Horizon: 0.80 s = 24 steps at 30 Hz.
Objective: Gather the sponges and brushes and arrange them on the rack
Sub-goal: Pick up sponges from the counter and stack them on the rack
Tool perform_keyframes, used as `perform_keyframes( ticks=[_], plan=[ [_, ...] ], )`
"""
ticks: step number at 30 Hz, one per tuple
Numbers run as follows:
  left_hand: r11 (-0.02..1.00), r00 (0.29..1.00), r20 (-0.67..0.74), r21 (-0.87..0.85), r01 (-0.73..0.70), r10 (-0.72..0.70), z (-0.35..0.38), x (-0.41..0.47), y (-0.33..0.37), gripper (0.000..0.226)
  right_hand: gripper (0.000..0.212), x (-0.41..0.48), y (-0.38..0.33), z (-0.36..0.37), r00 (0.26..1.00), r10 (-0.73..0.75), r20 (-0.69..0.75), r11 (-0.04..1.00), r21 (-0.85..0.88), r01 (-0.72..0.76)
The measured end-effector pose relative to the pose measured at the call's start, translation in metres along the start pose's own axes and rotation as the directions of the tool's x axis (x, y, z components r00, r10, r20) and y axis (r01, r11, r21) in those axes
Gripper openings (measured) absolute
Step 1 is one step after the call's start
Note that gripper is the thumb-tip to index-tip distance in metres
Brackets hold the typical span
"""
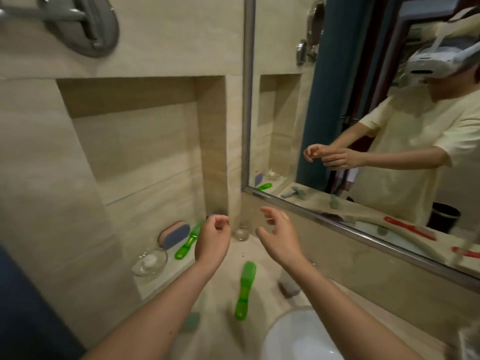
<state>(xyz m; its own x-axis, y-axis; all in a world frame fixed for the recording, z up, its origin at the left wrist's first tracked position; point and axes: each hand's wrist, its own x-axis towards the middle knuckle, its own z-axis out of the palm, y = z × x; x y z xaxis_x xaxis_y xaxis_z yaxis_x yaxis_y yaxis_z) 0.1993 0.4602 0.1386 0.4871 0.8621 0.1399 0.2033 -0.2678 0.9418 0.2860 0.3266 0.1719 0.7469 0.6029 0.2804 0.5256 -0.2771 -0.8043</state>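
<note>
A wall niche (pixel 145 157) serves as the rack. On its ledge lie a blue and pink sponge (pixel 174 233) and a green brush (pixel 187 241). My left hand (pixel 212 239) hovers at the ledge's right end, fingers curled near a small dark object; whether it holds it I cannot tell. My right hand (pixel 279 233) is open above the counter, empty. A second green brush (pixel 245 289) lies on the counter below my hands. A grey-green sponge (pixel 191 322) sits near my left forearm, and a greyish sponge (pixel 288 287) lies partly behind my right forearm.
A glass dish with a white piece (pixel 150 262) stands at the ledge's front left. A small glass (pixel 241 232) sits in the counter corner. The white basin (pixel 298 339) is at bottom centre. A mirror (pixel 363 126) covers the right wall, reflecting red items on the counter.
</note>
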Motion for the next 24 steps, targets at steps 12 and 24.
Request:
perform_keyframes(
  ticks=[12,24],
  plan=[
    [0.952,0.993,-0.057,0.281,0.119,-0.107,-0.058,0.098,-0.092,0.015,0.056,0.073,0.027,0.13,0.987,0.082,0.138,0.995,-0.061,-0.074],
    [0.677,0.997,-0.053,0.733,0.072,-0.049,-0.048,0.149,-0.147,0.053,0.057,0.122,0.073,0.193,0.975,0.162,0.154,0.961,-0.248,-0.121]
  ],
)
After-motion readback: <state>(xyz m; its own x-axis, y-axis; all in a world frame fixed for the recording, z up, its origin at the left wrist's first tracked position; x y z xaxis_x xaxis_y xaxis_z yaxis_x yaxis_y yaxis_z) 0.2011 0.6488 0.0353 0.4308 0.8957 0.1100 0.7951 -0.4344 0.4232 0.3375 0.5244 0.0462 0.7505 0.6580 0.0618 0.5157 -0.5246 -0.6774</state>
